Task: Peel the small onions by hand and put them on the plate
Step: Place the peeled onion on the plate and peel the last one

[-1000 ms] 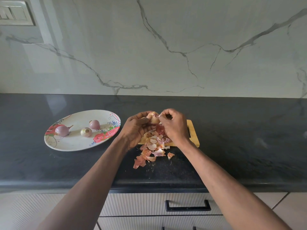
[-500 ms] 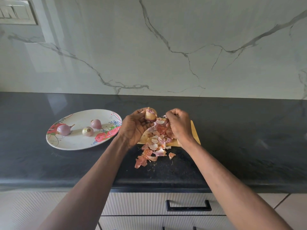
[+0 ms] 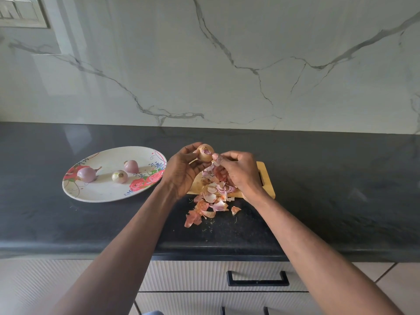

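We are mid-peel. Our left hand (image 3: 184, 171) cups an onion (image 3: 205, 153) in its curled fingers and thumb, raised above the board (image 3: 266, 178), well right of the plate (image 3: 91, 194). Our right hand (image 3: 238, 171) pinches a strip of skin (image 3: 215, 160) at the onion's side, fingertips closed on it. The tan outer skin covers most of the bulb; only a small purple patch shows near the top, so we judge this onion is barely started.

Next we probably need to pull that strip away from the bulb while the left hand keeps a firm hold and turns the onion to offer fresh skin. The skin looks dry and papery, so it may tear short and need several pulls.

Three peeled onions (image 3: 119, 176) lie apart on the plate, smooth and glossy, pale pink to purple, one with a thin tail. The plate is oval and white with a rose pattern. The peels (image 3: 211, 196) lie heaped on the wooden board and spill onto the dark, speckled counter (image 3: 341, 189): thin, curled flakes, orange to pink. Behind is a pale marble wall (image 3: 227, 64) with grey veins.
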